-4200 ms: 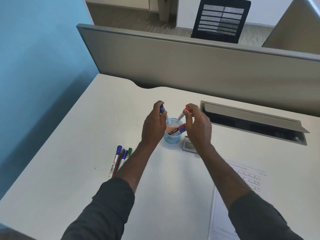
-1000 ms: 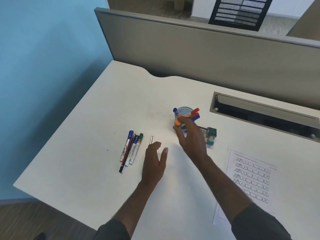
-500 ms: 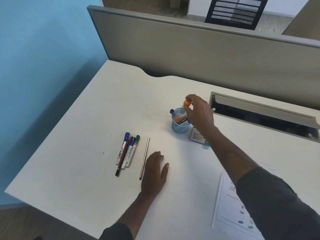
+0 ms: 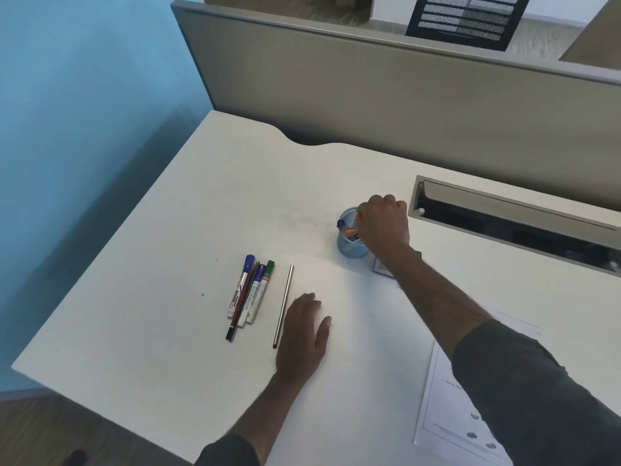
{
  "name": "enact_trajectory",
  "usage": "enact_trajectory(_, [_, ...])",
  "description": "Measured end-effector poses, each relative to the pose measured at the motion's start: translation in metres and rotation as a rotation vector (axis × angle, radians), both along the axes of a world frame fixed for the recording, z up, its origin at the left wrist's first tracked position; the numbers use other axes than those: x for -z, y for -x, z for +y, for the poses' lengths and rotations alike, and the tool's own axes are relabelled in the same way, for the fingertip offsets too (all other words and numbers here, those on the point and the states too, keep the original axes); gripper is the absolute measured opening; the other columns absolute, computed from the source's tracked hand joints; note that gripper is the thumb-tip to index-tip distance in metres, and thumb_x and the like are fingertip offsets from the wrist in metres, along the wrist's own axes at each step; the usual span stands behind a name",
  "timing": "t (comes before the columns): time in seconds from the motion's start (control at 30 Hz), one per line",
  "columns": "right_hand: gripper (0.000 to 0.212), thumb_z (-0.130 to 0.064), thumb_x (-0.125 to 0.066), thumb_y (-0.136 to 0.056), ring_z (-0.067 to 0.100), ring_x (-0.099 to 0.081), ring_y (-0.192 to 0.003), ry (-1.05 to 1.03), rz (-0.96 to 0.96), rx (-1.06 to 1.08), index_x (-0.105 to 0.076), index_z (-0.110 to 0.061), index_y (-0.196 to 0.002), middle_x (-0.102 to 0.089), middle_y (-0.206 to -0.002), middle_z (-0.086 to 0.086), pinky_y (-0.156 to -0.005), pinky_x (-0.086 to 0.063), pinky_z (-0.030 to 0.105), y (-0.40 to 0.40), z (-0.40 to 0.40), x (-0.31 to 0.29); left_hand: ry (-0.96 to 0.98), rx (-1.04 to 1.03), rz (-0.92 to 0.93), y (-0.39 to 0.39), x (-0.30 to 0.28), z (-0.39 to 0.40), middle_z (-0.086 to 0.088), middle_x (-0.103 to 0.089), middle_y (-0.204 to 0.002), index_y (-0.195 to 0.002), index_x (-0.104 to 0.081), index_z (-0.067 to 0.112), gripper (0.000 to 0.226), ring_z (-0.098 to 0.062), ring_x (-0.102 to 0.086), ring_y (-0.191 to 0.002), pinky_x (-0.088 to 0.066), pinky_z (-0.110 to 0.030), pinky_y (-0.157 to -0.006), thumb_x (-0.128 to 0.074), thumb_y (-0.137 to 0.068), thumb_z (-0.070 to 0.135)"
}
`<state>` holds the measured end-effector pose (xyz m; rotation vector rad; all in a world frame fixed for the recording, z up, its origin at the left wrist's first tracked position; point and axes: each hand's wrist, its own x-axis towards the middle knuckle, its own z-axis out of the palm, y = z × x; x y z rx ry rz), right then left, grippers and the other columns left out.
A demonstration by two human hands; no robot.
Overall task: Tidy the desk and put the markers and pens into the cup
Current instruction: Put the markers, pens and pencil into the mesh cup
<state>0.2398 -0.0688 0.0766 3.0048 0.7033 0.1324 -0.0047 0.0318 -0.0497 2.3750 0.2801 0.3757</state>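
- Two bare hands are over a white desk (image 4: pixel 168 314). The right hand (image 4: pixel 383 230) is curled over the rim of a small blue mesh cup (image 4: pixel 349 245), fingers bent down into it around an orange-ended marker (image 4: pixel 353 234); whether the fingers are clamped on that marker or letting go cannot be told.
- A blue-capped pen (image 4: pixel 340 224) stands in the cup just left of that hand.
- The left hand (image 4: pixel 304 331) lies flat on the desk, palm down, fingers spread, holding nothing.
- Just beside its fingertips lies a thin silver pen (image 4: pixel 284 304), pointing away from the viewer.
- Further left, a tight bundle of markers (image 4: pixel 250 294) lies side by side: blue caps, a green cap, and a slim dark pencil among them.
- These are likely light, stiff and smooth, and may roll. Pinching each at mid-barrel looks safest.
- The cup looks light and could tip if a marker knocks its rim.
- A printed sheet (image 4: pixel 447 415) lies at lower right; a small card (image 4: pixel 381 269) sits beside the cup.
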Motion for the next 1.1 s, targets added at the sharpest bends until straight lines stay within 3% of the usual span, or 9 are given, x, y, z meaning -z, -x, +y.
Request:
enact_trajectory(0.27, [0.012, -0.019, -0.058, -0.086, 0.027, -0.053, -0.088, 0.064, 0.033, -0.012, -0.07, -0.021, -0.086, -0.063, -0.084, 0.002, -0.071, -0.027, 0.036, 0.003, -0.001, 0.004, -0.025, -0.005, -0.015, 0.0, -0.001, -0.001, -0.005, -0.053, -0.14, -0.125, -0.06, 0.007, 0.034, -0.019, -0.047, -0.136, -0.04, -0.036, -0.114, -0.058, -0.099, 0.029])
enact_trajectory(0.47, [0.019, -0.022, -0.056, -0.088, 0.029, -0.053, -0.094, -0.123, 0.03, 0.022, -0.072, -0.02, -0.1, -0.066, -0.094, 0.003, -0.077, -0.032, 0.038, 0.007, -0.005, -0.006, -0.054, 0.002, -0.021, -0.005, -0.007, -0.001, -0.007, -0.058, -0.132, -0.116, -0.064, 0.008, 0.026, -0.022, -0.053, -0.129, -0.044, -0.037, -0.109, -0.063, -0.096, 0.024])
enact_trajectory(0.63, [0.019, -0.021, -0.061, -0.089, 0.031, -0.056, -0.092, -0.337, -0.019, 0.029, -0.072, -0.017, -0.104, -0.067, -0.097, 0.005, -0.078, -0.036, 0.04, 0.033, -0.01, -0.02, -0.102, -0.092, 0.023, -0.01, -0.029, 0.008, 0.001, -0.063, -0.115, -0.112, -0.064, 0.015, 0.019, -0.02, -0.06, -0.105, -0.053, -0.038, -0.088, -0.066, -0.093, 0.018])
enact_trajectory(0.73, [0.012, -0.015, -0.066, -0.086, 0.033, -0.056, -0.084, -0.462, -0.1, 0.014, -0.071, -0.014, -0.097, -0.065, -0.09, 0.006, -0.074, -0.039, 0.041, 0.051, -0.016, -0.023, -0.182, -0.196, 0.089, -0.016, -0.04, 0.018, -0.004, -0.062, -0.104, -0.111, -0.065, 0.012, 0.021, -0.026, -0.061, -0.092, -0.054, -0.042, -0.075, -0.067, -0.09, 0.013])
enact_trajectory(0.87, [0.006, -0.016, -0.07, -0.087, 0.033, -0.055, -0.08, -0.567, -0.132, -0.029, -0.07, -0.015, -0.093, -0.065, -0.088, 0.006, -0.07, -0.041, 0.039, 0.075, -0.019, -0.018, -0.164, -0.314, 0.279, -0.019, -0.05, 0.03, -0.011, -0.062, -0.096, -0.106, -0.064, 0.008, 0.016, -0.033, -0.065, -0.085, -0.055, -0.045, -0.068, -0.065, -0.092, 0.016])
enact_trajectory(1.03, [0.013, -0.012, -0.075, -0.083, 0.031, -0.06, -0.074, -0.621, -0.023, -0.064, -0.072, -0.011, -0.095, -0.068, -0.082, 0.007, -0.064, -0.047, 0.036, 0.107, -0.022, -0.002, -0.153, -0.369, 0.499, -0.015, -0.051, 0.032, -0.005, -0.062, -0.1, -0.102, -0.055, 0.012, 0.021, -0.028, -0.065, -0.094, -0.054, -0.043, -0.074, -0.053, -0.1, 0.032])
enact_trajectory(1.1, [0.014, -0.018, -0.072, -0.088, 0.027, -0.064, -0.081, -0.614, 0.091, -0.044, -0.073, -0.012, -0.1, -0.071, -0.088, 0.005, -0.069, -0.05, 0.033, 0.119, -0.023, 0.006, -0.197, -0.348, 0.53, -0.015, -0.051, 0.031, -0.005, -0.063, -0.1, -0.102, -0.055, 0.011, 0.023, -0.025, -0.066, -0.094, -0.053, -0.04, -0.074, -0.047, -0.102, 0.033])
